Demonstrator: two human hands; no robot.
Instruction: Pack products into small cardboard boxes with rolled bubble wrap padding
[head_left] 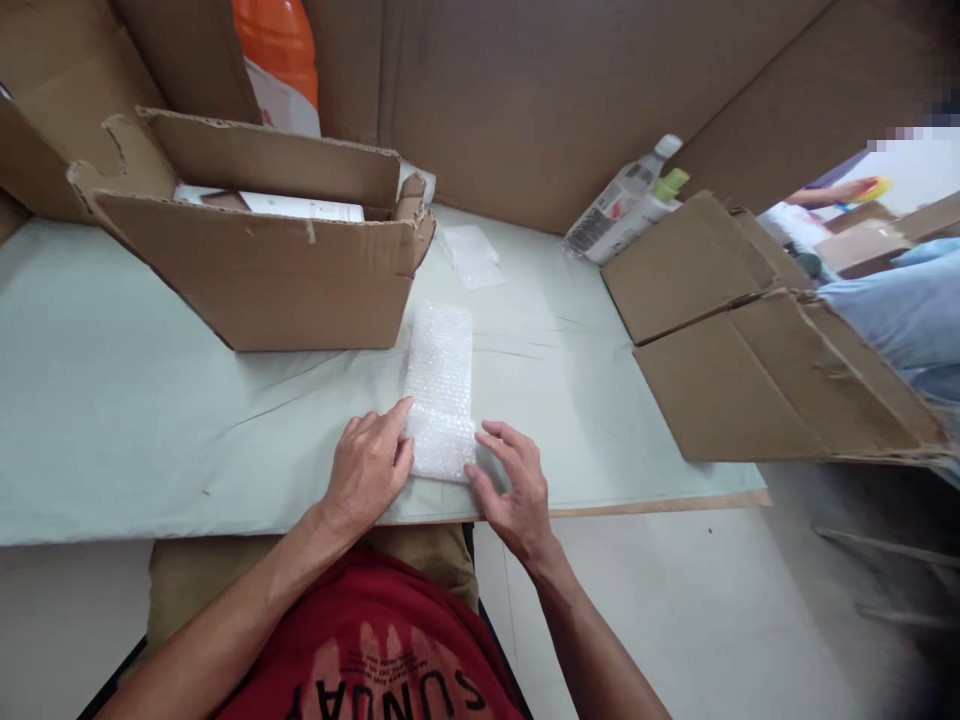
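Note:
A strip of bubble wrap (pixel 441 370) lies on the pale green table cover before me, its near end doubled over into a thicker flap. On its left edge rests my left hand (pixel 367 465), index finger stretched out and thumb apart from it, the other fingers curled under. My right hand (pixel 516 485) is at the strip's right edge, thumb and fingers spread, the thumb tip touching the near corner. Neither hand grips the wrap. Whether anything lies inside the folded part cannot be made out.
An open cardboard box (pixel 315 285) holding white packs stands at the left. Behind the strip lies more bubble wrap (pixel 472 256). A plastic bottle (pixel 619 200) leans at the back, beside another cardboard box (pixel 697 270). Another person's hand (pixel 844 192) shows at far right.

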